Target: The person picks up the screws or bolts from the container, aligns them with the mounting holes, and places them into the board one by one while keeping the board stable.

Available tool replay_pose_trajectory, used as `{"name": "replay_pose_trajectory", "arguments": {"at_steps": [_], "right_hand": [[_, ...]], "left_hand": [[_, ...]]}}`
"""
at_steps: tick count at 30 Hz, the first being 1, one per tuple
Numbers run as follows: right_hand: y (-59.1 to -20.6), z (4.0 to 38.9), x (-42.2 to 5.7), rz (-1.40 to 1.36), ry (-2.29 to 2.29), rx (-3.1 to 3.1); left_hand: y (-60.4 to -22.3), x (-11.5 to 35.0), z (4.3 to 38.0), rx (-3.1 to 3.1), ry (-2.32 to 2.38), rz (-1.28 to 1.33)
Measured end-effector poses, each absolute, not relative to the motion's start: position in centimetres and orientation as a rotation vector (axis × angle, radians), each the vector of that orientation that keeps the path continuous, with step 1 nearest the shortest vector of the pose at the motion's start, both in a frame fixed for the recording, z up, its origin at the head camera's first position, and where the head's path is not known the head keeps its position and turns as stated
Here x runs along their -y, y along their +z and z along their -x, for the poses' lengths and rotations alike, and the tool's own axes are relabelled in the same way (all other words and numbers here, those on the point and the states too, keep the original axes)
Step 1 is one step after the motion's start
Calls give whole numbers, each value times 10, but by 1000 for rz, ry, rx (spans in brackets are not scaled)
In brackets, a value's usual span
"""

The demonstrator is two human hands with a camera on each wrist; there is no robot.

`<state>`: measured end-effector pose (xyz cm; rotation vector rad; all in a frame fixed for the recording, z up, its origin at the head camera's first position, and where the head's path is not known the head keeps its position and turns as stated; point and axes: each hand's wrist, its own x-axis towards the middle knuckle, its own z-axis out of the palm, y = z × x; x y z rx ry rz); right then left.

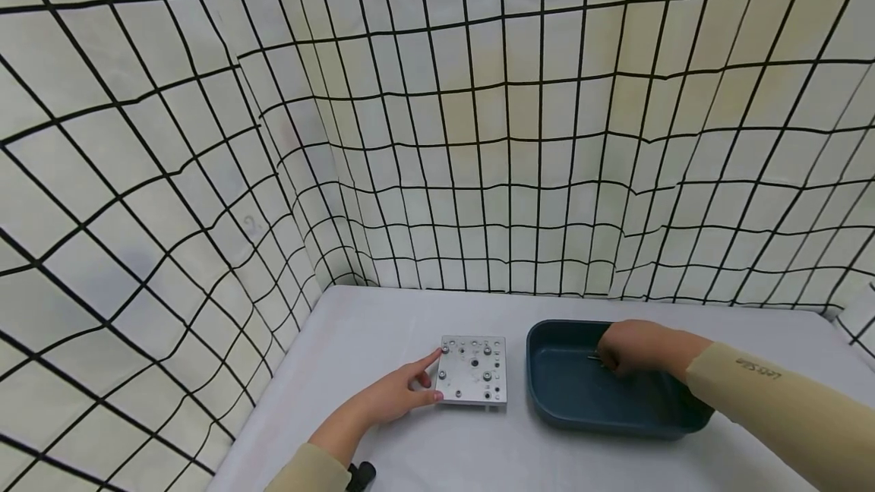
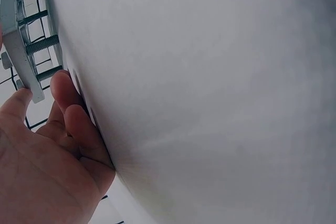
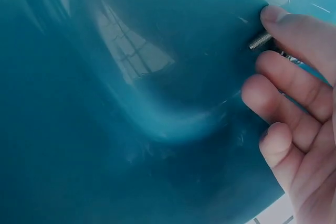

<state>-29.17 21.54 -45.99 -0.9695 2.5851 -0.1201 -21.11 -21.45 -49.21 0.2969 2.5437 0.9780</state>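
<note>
My left hand point(image 1: 393, 398) rests against the left side of a square metal plate point(image 1: 467, 378), forefinger near its far corner and thumb at its near corner. Several bolts are set in the plate, and their threaded shanks point(image 2: 43, 44) stick out underneath in the left wrist view. Down inside a dark blue tray point(image 1: 581, 401), my right hand point(image 1: 632, 348) has its fingers curled. A threaded bolt point(image 3: 260, 41) pokes out between its thumb and fingers, most of it hidden. Behind the fingers shows a second threaded piece point(image 3: 290, 57).
White cloth covers the table point(image 1: 383, 317). Black netting point(image 1: 506, 135) over white sheeting walls off the back and left. The tray's raised rim point(image 1: 528, 370) stands a short way right of the plate. A black object point(image 1: 362, 474) shows beside the left wrist.
</note>
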Motion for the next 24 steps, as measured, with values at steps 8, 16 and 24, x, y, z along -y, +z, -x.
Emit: {"name": "replay_pose_trajectory", "arguments": {"at_steps": [8,16,24], "right_hand": [[-458,288,-214,947,-140,-2590],[-444,287,-218,905,-239,-2617],[-430,286,-211,909,-468,-2598]], "left_hand": [[-494,214,212,-2547,972,-296],[-490,213,211,-2549,967,-296],[-490,212,211,-2552,965,-271]]}}
